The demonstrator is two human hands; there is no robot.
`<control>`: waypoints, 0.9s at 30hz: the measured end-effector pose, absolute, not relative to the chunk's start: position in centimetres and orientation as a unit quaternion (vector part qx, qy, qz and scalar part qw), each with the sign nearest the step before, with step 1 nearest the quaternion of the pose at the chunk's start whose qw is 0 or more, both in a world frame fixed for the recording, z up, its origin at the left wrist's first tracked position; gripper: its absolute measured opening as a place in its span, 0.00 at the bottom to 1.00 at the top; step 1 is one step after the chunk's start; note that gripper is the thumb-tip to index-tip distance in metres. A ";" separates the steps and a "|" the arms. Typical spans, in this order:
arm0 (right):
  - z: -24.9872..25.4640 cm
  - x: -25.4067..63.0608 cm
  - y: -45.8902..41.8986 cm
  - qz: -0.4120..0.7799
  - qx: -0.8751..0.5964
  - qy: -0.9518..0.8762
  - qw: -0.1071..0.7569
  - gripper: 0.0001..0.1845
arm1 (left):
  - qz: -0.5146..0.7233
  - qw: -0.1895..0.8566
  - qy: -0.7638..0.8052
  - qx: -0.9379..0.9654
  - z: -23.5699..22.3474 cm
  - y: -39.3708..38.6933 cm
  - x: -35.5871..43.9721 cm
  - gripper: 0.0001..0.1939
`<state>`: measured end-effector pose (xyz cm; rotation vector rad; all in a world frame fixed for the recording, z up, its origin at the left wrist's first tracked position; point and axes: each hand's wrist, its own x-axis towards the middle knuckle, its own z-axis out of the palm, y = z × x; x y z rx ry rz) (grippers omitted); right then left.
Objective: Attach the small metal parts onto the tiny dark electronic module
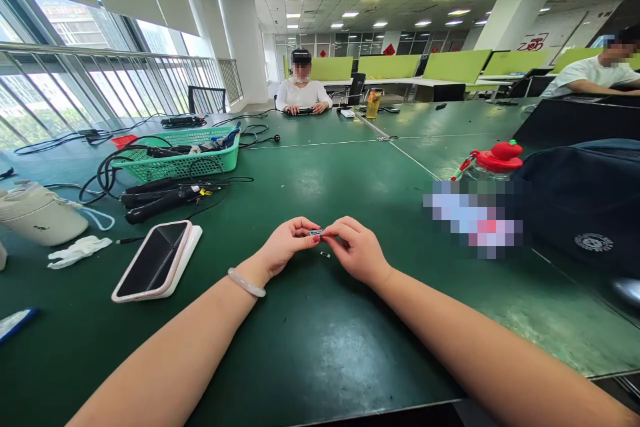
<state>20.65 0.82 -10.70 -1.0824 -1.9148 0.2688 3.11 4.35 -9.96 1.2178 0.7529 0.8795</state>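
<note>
My left hand (287, 243) and my right hand (356, 248) meet over the green table (320, 347), both pinching a small metal part (316, 232) between their fingertips. A pale bangle sits on my left wrist. Another tiny dark piece (325, 254) lies on the table just below the hands. The held part is too small to name.
A phone on a white pad (156, 260) lies to the left, beside a white glove (79, 251) and a cream bottle (40, 213). A green basket (185, 157) and black cables sit behind. A dark bag (585, 207) and red-lidded bottle (495, 159) stand right. Two people sit at the far tables.
</note>
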 end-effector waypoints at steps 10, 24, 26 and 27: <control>-11.5 21.0 1.2 0.126 -0.523 -0.779 0.321 0.23 | 0.434 0.606 0.368 0.556 -9.5 4.4 3.1 0.22; -11.9 20.7 1.7 0.150 -0.542 -0.797 0.218 0.04 | 0.430 0.596 0.382 0.560 -9.7 4.6 3.0 0.22; -11.9 21.0 2.1 0.160 -0.553 -0.786 0.226 0.05 | 0.422 0.598 0.381 0.565 -9.8 4.6 3.0 0.22; -11.9 21.1 2.2 0.158 -0.558 -0.783 0.227 0.05 | 0.418 0.597 0.382 0.567 -9.8 4.6 3.1 0.22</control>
